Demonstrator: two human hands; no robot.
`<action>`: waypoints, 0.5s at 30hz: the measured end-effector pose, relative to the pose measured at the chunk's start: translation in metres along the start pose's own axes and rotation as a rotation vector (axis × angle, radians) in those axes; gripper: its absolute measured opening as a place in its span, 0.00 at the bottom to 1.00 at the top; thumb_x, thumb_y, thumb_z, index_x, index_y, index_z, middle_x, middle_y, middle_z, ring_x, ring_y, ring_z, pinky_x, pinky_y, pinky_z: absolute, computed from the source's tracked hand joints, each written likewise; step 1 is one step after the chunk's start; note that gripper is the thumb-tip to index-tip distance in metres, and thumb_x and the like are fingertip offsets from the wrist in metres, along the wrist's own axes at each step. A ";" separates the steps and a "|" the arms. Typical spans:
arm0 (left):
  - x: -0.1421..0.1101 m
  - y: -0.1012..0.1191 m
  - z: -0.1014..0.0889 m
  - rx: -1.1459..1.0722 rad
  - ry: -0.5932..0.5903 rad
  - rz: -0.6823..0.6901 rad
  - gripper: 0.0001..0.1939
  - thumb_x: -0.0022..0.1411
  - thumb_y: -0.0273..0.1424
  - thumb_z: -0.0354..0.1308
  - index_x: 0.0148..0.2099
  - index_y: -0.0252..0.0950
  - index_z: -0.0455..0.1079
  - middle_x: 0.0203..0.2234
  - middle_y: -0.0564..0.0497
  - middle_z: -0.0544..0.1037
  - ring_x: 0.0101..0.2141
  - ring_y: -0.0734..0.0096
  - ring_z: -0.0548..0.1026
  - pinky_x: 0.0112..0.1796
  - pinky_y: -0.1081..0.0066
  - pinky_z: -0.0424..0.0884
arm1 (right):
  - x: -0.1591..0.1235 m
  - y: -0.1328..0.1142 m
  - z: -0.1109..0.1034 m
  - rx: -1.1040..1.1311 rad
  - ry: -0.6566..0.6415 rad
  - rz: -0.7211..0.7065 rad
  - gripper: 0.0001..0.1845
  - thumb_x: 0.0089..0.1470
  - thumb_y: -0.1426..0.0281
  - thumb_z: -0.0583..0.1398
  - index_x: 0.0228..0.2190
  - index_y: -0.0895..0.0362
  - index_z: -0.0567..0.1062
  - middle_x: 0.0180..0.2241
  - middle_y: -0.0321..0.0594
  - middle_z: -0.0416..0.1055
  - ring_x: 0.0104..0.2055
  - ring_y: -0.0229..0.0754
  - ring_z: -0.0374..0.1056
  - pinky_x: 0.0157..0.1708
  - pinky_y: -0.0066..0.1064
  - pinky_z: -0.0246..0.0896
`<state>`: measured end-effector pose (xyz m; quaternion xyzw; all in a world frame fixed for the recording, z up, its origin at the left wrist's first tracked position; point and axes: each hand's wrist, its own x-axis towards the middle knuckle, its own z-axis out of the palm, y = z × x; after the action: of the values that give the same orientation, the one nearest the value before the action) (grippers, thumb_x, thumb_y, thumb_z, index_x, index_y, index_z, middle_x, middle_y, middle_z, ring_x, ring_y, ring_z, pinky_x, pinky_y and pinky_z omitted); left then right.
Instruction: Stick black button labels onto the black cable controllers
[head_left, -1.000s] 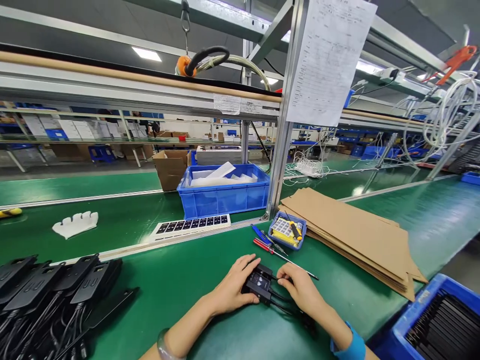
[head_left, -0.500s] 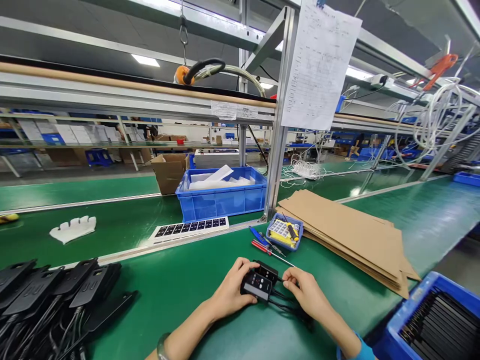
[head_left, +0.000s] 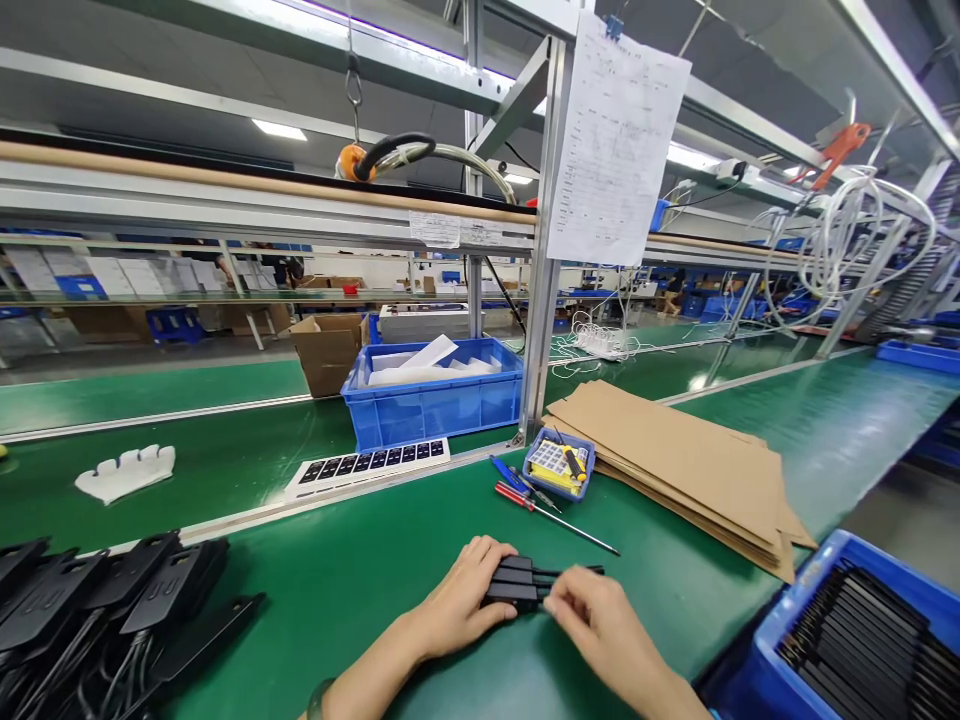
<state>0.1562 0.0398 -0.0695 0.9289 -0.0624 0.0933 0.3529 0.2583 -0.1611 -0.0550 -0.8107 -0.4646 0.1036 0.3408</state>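
My left hand [head_left: 471, 597] is closed around a pair of small black cabled boxes [head_left: 516, 578], which rest on the green bench with their plain sides showing. Black cables [head_left: 546, 577] come out of the boxes on the right. My right hand [head_left: 600, 622] is curled with its fingertips pinched at these cables, close to the boxes; part of the cables is hidden behind it. Beyond the hands lie a red-handled screwdriver [head_left: 555, 518] and a blue tool [head_left: 510, 474], beside a small blue tray [head_left: 587, 484] of labels and a yellow-black tool.
Black cabled units [head_left: 161, 590] are heaped at the left. Flat cardboard sheets [head_left: 675, 465] are stacked at the right, above a blue crate [head_left: 780, 670] of black parts. Behind stand a blue bin [head_left: 435, 415], a label strip [head_left: 367, 465], a white glove [head_left: 127, 474] and a metal post [head_left: 541, 330].
The boxes have been turned over, so their button faces no longer show. My right hand has moved slightly down and now covers part of the cables. The view has shifted a little.
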 end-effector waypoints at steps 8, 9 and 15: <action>-0.001 0.043 0.030 -0.246 0.071 0.035 0.26 0.61 0.42 0.53 0.59 0.46 0.52 0.50 0.47 0.65 0.50 0.62 0.66 0.52 0.63 0.64 | -0.035 0.010 0.047 0.438 0.279 0.122 0.26 0.59 0.52 0.47 0.50 0.55 0.66 0.47 0.46 0.68 0.47 0.46 0.67 0.49 0.36 0.61; -0.002 0.047 0.037 -0.251 0.094 0.074 0.27 0.61 0.45 0.53 0.60 0.46 0.51 0.52 0.46 0.64 0.51 0.60 0.65 0.52 0.62 0.64 | -0.039 0.011 0.046 0.464 0.342 0.086 0.27 0.58 0.52 0.49 0.53 0.55 0.64 0.51 0.46 0.66 0.52 0.47 0.63 0.53 0.37 0.57; -0.002 0.032 0.065 0.013 0.174 0.088 0.29 0.64 0.47 0.42 0.64 0.48 0.43 0.64 0.44 0.46 0.58 0.52 0.60 0.51 0.53 0.66 | -0.092 0.030 -0.054 0.077 0.504 0.059 0.23 0.59 0.59 0.51 0.52 0.56 0.62 0.46 0.44 0.70 0.47 0.45 0.67 0.48 0.35 0.64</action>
<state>0.1568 -0.0269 -0.0969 0.9159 -0.0715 0.1895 0.3466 0.2549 -0.2714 -0.0473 -0.8106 -0.3368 -0.0743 0.4732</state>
